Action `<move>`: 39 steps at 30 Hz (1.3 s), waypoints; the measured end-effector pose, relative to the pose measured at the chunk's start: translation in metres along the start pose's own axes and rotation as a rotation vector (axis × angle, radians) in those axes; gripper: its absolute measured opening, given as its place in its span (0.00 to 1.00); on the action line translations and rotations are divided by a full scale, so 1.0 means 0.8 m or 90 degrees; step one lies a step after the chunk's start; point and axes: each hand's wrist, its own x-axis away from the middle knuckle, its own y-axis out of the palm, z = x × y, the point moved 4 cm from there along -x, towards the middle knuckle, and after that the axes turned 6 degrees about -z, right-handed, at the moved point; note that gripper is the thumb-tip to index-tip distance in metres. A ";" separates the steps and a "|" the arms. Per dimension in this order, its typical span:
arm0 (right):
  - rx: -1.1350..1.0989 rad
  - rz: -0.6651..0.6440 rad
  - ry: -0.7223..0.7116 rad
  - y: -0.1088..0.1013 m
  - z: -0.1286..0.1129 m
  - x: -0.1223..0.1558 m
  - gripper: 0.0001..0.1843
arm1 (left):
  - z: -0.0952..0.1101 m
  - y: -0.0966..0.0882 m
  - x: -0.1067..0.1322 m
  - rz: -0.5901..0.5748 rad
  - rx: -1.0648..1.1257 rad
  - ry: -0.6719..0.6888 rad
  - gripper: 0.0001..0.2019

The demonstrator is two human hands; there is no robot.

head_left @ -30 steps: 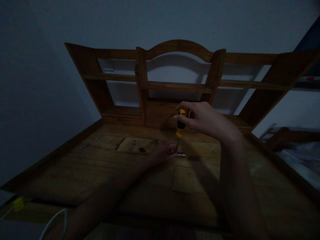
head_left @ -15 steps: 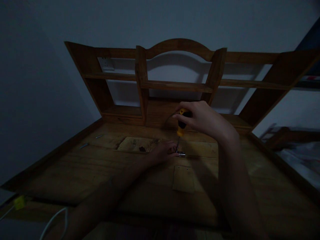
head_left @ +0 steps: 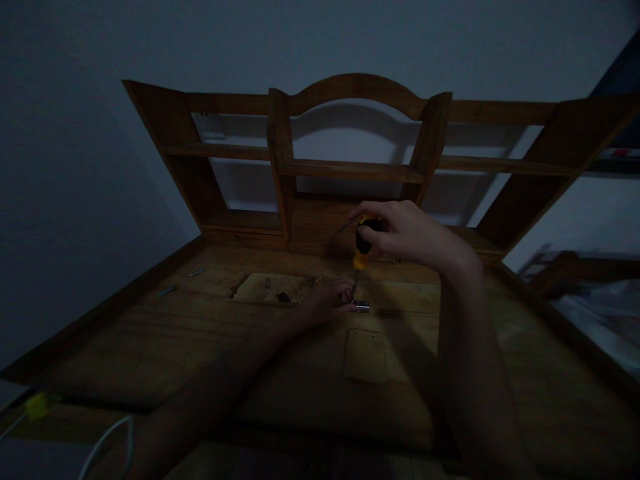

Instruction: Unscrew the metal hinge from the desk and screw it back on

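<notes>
My right hand is closed around the black and yellow handle of a screwdriver, which stands nearly upright. The shaft points down to a small shiny metal fitting on the wooden desk top. Beside the tip, my left hand is closed, thumb and fingers pinching the fitting's left end. Those fingers hide part of the fitting and the exact spot where the tip meets it. Just in front lies a small square wooden board with two small holes near its far edge.
Two thin metal pieces, one nearer and one farther, lie on the left. A rough-surfaced wooden strip is behind my left hand. A wooden shelf unit rises at the back. A white cable hangs at lower left.
The fingers and thumb of my right hand have shifted around the screwdriver handle. My left hand keeps its place on the fitting. The view has moved slightly.
</notes>
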 end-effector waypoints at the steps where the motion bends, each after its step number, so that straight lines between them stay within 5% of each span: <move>1: 0.007 0.010 -0.001 0.000 -0.001 0.000 0.15 | 0.001 0.000 0.000 -0.002 0.006 0.001 0.09; 11: 0.063 0.018 0.022 0.009 0.011 -0.004 0.21 | 0.003 -0.001 -0.001 -0.004 -0.021 -0.013 0.09; 39: 0.032 -0.022 0.008 0.012 0.000 0.000 0.16 | 0.004 -0.001 -0.001 -0.022 -0.005 -0.020 0.07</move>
